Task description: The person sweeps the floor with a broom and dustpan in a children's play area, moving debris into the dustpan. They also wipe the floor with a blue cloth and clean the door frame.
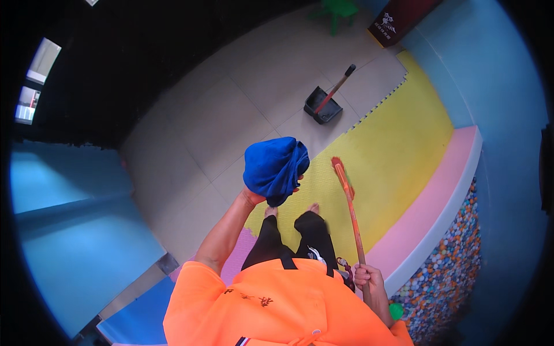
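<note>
In front of me my left hand (253, 196) holds up a bunched blue cloth (272, 168); the cloth hides most of the palm, and some fingertips show at its right edge. Low on my right side, my right hand (370, 277) is wrapped round the long handle of a broom (356, 226). Its orange-red head points away from me, over the yellow mat (398, 150). Farther off, a black dustpan (324, 109) with a red and black handle stands on the tiles, apart from both hands.
A pink and white padded ledge (424, 202) curves along the right, with a pit of small coloured balls (441, 265) behind it. Light blue blocks (86, 230) stand at left. At the far end are a green stool (336, 10) and a dark red box (398, 22).
</note>
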Available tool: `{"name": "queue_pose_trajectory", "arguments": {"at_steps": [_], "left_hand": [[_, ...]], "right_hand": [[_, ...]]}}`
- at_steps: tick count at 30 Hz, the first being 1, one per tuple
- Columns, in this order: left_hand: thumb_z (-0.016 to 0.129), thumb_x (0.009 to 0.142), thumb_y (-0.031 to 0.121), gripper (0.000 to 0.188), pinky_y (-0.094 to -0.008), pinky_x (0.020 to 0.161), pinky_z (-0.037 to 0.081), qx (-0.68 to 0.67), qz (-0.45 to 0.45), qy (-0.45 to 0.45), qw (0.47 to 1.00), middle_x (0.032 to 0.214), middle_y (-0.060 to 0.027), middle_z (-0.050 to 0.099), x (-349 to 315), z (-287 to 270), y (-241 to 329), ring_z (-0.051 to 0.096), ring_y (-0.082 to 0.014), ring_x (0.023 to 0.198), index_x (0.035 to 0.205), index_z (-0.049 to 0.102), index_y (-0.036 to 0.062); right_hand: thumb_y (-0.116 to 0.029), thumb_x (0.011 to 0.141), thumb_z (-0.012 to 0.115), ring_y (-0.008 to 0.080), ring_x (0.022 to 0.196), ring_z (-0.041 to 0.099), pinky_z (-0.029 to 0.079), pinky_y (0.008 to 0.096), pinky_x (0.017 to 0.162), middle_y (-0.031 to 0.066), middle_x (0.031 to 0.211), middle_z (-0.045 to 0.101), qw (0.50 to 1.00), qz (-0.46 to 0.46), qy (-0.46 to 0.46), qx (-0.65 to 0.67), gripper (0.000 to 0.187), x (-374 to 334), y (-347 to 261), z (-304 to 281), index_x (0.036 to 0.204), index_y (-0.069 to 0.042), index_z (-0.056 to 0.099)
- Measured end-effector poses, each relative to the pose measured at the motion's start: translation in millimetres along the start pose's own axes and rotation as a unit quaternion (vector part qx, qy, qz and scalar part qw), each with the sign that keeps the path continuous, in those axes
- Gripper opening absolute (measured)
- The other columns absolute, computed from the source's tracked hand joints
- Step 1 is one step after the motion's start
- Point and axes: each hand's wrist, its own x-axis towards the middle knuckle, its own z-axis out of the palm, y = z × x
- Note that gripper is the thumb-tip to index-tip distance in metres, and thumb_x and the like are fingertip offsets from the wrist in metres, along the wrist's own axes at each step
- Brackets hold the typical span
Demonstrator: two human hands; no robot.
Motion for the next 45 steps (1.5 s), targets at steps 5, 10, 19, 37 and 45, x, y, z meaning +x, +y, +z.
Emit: {"name": "queue_pose_trajectory", "arguments": {"at_steps": [5, 10, 19, 37, 45], "left_hand": [[0.063, 0.078, 0.019, 0.045, -0.0330, 0.073, 0.049, 0.680, 0.309, 0.025, 0.664, 0.106, -0.0087, 0.060, 10.1, 1.3, 17.1, 0.062, -0.0245, 0.086, 0.120, 0.051, 0.0076], [0.063, 0.074, 0.017, 0.021, -0.0297, 0.061, 0.047, 0.851, 0.309, 0.048, 0.422, 0.080, -0.0042, 0.063, 70.7, 65.8, 52.2, 0.059, -0.0213, 0.068, 0.093, 0.062, 0.0096], [0.052, 0.087, 0.032, 0.029, -0.0300, 0.059, 0.040, 0.676, 0.230, 0.128, 0.689, 0.069, -0.0025, 0.053, 179.4, 53.4, 87.3, 0.048, -0.0135, 0.063, 0.073, 0.053, 0.0059], [0.059, 0.076, 0.022, 0.016, -0.0297, 0.057, 0.042, 0.871, 0.064, 0.174, 0.455, 0.070, -0.0116, 0.051, 412.3, 98.1, 271.5, 0.053, -0.0112, 0.067, 0.084, 0.056, 0.0081], [0.058, 0.083, 0.028, 0.027, -0.0268, 0.068, 0.044, 0.461, 0.118, 0.315, 0.821, 0.088, -0.0006, 0.058, 439.5, 38.4, 267.2, 0.053, -0.0113, 0.080, 0.097, 0.058, 0.0060]], "right_hand": [[-0.012, 0.083, 0.054, 0.0087, 0.041, 0.038, 0.033, 0.0251, 0.039, -0.0003, 0.055, 0.041, 0.978, -0.144, 0.002, -0.148, 0.013, 9.5, -19.1, 30.4, 0.077, -0.001, 0.050], [-0.009, 0.081, 0.056, 0.0097, 0.042, 0.042, 0.035, 0.0264, 0.038, 0.0013, 0.057, 0.047, 0.961, -0.205, -0.017, -0.187, 0.012, 72.8, -112.5, 43.5, 0.074, -0.003, 0.049], [-0.010, 0.080, 0.054, 0.0096, 0.041, 0.043, 0.037, 0.0262, 0.037, 0.0019, 0.056, 0.046, 0.932, -0.270, -0.025, -0.242, 0.012, 121.1, -281.8, 127.6, 0.071, -0.003, 0.049], [-0.012, 0.080, 0.052, 0.0085, 0.040, 0.041, 0.034, 0.0255, 0.035, 0.0006, 0.054, 0.045, 0.930, -0.267, 0.031, -0.250, 0.016, 184.4, -485.9, 367.4, 0.066, -0.005, 0.049], [-0.012, 0.081, 0.050, 0.0089, 0.040, 0.042, 0.035, 0.0257, 0.035, 0.0007, 0.055, 0.046, 0.910, -0.222, 0.036, -0.348, 0.014, 192.6, -576.8, 434.2, 0.069, -0.005, 0.047]]}}
